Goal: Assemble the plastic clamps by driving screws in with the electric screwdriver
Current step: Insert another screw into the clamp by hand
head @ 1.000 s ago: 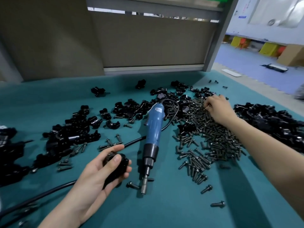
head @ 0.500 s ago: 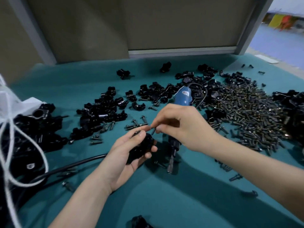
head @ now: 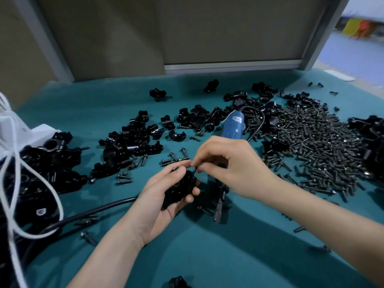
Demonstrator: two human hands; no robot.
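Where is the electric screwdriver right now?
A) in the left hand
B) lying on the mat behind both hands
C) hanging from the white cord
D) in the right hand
B: the blue screwdriver lies on the green mat, ungripped; the right hand pinches a screw at the clamp held in the left hand.

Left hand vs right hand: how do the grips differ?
Left hand cradles the black clamp in its palm, fingers curled round it; right hand pinches a screw at its fingertips. Left hand lies palm up; right hand shows its back, palm down. Shared: both meet at the clamp, and neither holds the blue screwdriver, which lies on the mat.
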